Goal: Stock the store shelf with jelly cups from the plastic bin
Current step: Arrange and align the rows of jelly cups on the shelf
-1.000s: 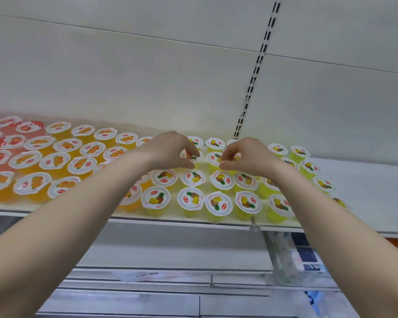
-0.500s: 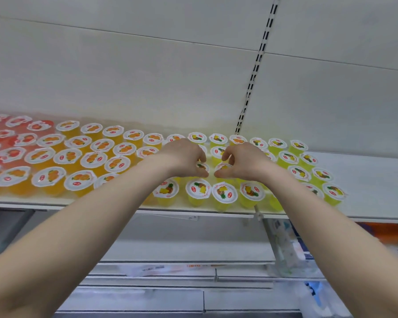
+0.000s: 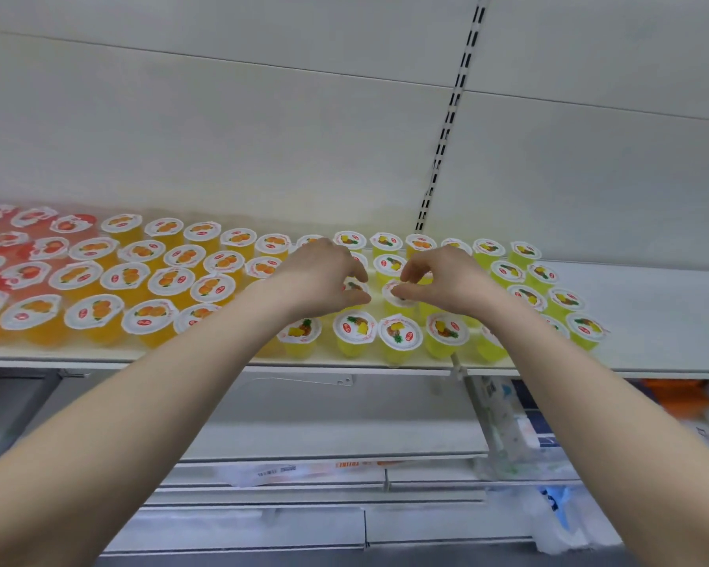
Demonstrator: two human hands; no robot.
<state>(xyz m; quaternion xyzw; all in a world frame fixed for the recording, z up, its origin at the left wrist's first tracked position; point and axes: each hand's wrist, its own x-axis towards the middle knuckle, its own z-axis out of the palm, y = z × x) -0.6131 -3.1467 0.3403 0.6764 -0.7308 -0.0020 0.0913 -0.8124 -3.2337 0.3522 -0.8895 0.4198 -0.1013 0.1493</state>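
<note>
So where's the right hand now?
The right hand is right of centre in the head view, pinching a yellow jelly cup beside the left hand.

White back panels (image 3: pixel 263 128) rise behind the store shelf (image 3: pixel 655 321), split by thin horizontal seams. A slotted upright (image 3: pixel 447 153) with black slots runs down between two panels. A white bracket (image 3: pixel 303 380) sits under the shelf's front edge. Lower white shelves (image 3: pixel 324 439) lie below, one with a blurred printed label (image 3: pixel 275 470). At the right are blurred packages (image 3: pixel 504 419), something orange (image 3: pixel 672 396) and a clear bag (image 3: pixel 557 513). The light is soft and even.
</note>
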